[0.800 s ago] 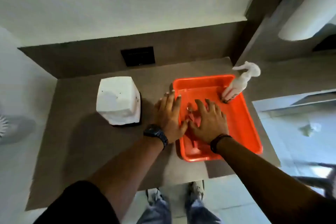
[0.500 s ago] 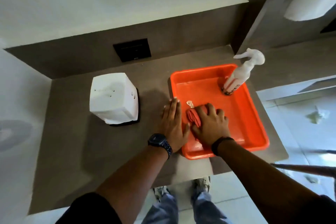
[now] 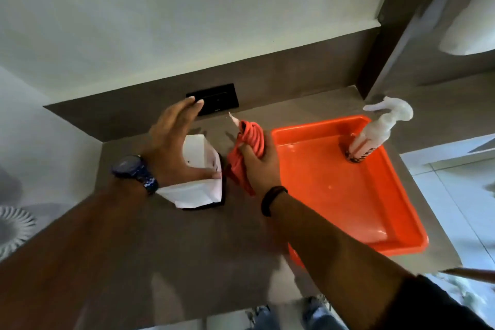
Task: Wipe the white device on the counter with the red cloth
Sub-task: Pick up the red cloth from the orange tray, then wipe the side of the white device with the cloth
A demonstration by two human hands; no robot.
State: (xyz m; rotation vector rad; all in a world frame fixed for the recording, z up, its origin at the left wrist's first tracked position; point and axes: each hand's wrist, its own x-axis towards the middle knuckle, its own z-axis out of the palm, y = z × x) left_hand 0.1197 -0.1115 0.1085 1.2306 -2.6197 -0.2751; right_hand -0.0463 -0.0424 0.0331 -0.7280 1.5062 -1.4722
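At the centre left of the frame our left hand (image 3: pixel 171 144) has lifted off the tabletop (image 3: pixel 187 249) beside the tray and now hovers over the white device (image 3: pixel 199 185), fingers spread and holding nothing, the thumb near the device's right edge. Just right of it, at the centre, our right hand (image 3: pixel 261 166) is clenched around the red cloth (image 3: pixel 247 142), which a moment ago lay bunched in the orange tray (image 3: pixel 375 206) and is now clear of it, just beside the device. To the right, the spray bottle (image 3: pixel 375 134) stands in the tray's far corner. We judge the pick-up done; wiping has not begun.
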